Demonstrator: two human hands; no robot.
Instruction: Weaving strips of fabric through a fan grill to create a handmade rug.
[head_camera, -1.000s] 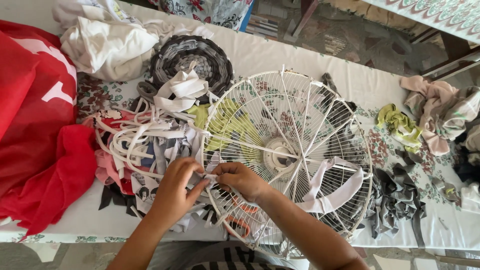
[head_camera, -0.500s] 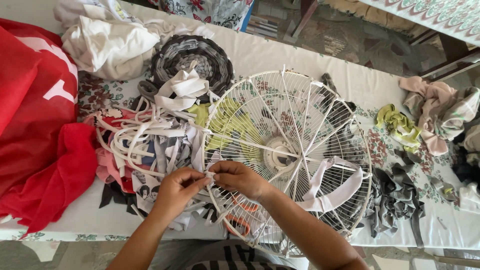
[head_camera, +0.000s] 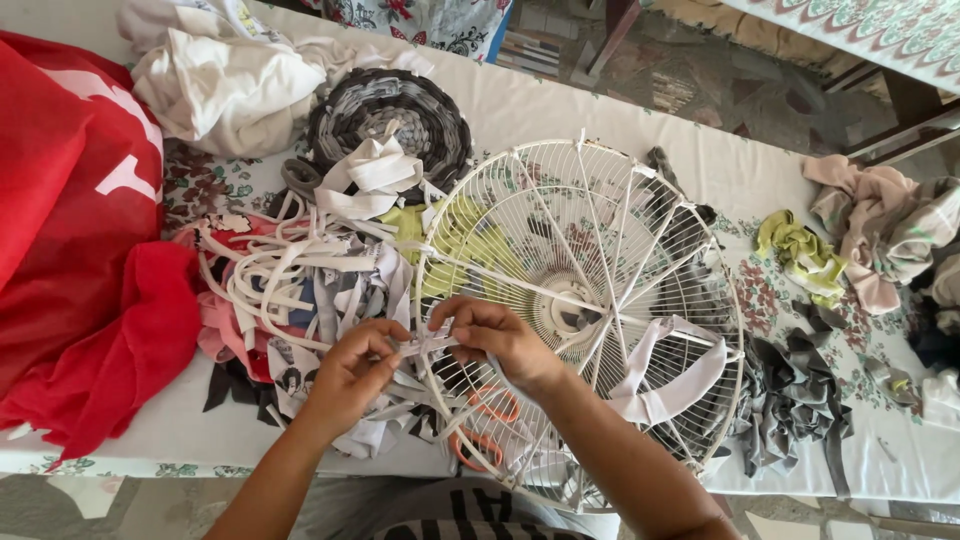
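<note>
Both hands meet at the near-left rim of the white wire fan guard (head_camera: 600, 300) lying on the worktop (head_camera: 560, 110). The left hand (head_camera: 350, 372) and right hand (head_camera: 500, 338) pinch a white fabric strip (head_camera: 425, 345) there. Orange scissors (head_camera: 478, 425) lie beneath the guard.

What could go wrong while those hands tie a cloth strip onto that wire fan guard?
The white strip pinched between the left hand and right hand could slip loose from the fan guard. The tangled strip pile beside it might snag. The orange scissors lie under the wires, perhaps awkward to reach.
</note>
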